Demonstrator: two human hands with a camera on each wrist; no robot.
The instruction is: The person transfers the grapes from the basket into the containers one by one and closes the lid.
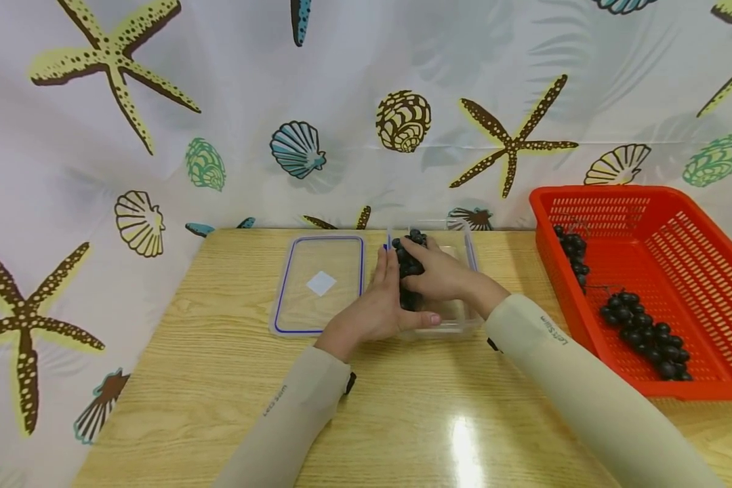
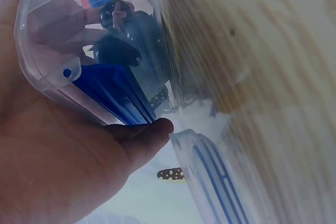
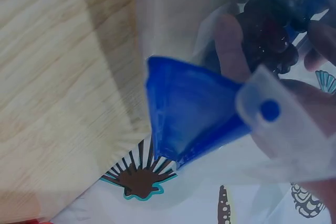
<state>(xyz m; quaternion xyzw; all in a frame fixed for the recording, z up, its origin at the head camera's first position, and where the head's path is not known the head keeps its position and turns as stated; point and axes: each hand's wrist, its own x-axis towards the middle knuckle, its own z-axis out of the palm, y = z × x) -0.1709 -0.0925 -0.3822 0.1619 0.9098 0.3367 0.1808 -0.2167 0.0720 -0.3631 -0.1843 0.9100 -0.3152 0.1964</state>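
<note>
A clear plastic food container (image 1: pixel 451 328) with blue clips stands at the table's back, holding a bunch of dark grapes (image 1: pixel 408 265) along its left side. My right hand (image 1: pixel 442 272) reaches inside it, fingers and thumb gripping the bunch, which the right wrist view shows through the clear wall. Against the container's left outer wall, beside a blue clip (image 2: pixel 115 90), rest the straight fingers of my left hand (image 1: pixel 372 312). Its thumb extends across the front rim. Part of the bunch is hidden behind both hands.
Left of the container lies its clear lid (image 1: pixel 299 298) with a blue seal and a white label. A red plastic basket (image 1: pixel 555 298) on the right holds more dark grapes (image 1: pixel 646 335). Behind the table hangs a cloth (image 1: pixel 341 68) printed with shells and starfish.
</note>
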